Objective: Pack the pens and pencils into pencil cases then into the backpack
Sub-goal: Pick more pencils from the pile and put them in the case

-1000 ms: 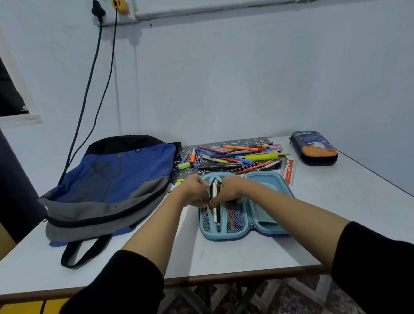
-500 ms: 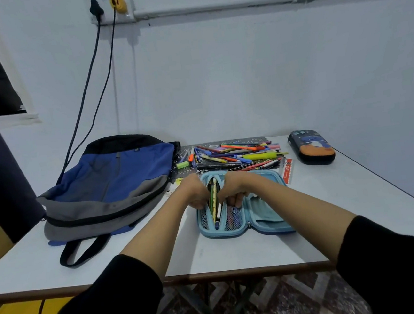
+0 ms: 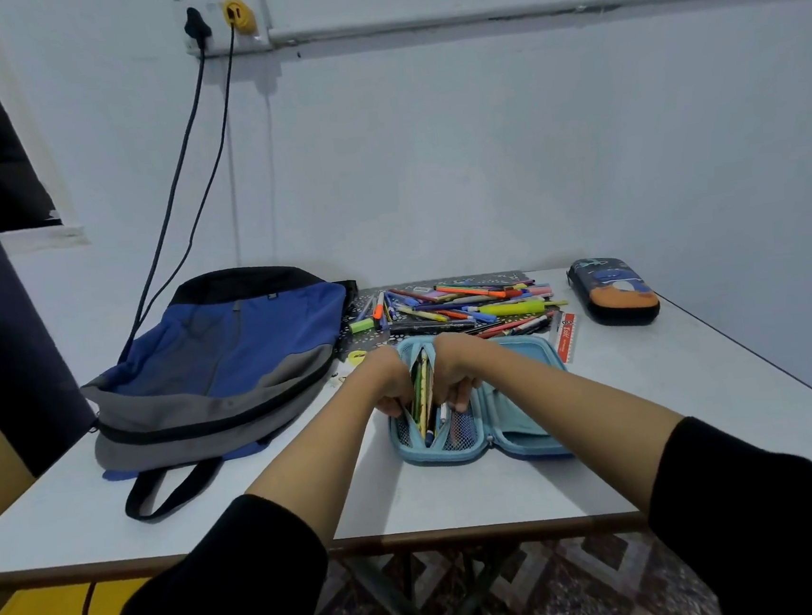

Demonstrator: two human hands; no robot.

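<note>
Only a handful of pens and pencils [image 3: 422, 395] packed so far, bunched upright-ish in the left half of the open light-blue hard-shell pencil case [image 3: 518, 410]. Lies flat on the white counter [image 3: 651, 407] near the front edge, both halves spread, with a mesh pocket [image 3: 460, 432] showing in the left half. Left grip [image 3: 391, 383] and right grip [image 3: 455, 372] both curled, one on either side of that bunch, clamped, as best as can be told, on the case's inner flaps and pulling them apart around the pens. Exact hold of the fingertips hidden from this angle.

Much left to do. Just behind the case, a large loose pile of coloured pens, pencils and markers [image 3: 468, 306] on a dark dotted mat, with a red ruler [image 3: 565, 336] at its right end. Well apart to the right, a dark zipped pencil case with an orange panel [image 3: 613, 292], closed and untouched. To the left, a blue, grey and black fabric backpack [image 3: 230, 354] lying flat, apparently zipped shut, with no case in it as far as can be seen. Remaining, by judgement: loading the pile, zipping both cases, opening the backpack, putting the cases in.
</note>
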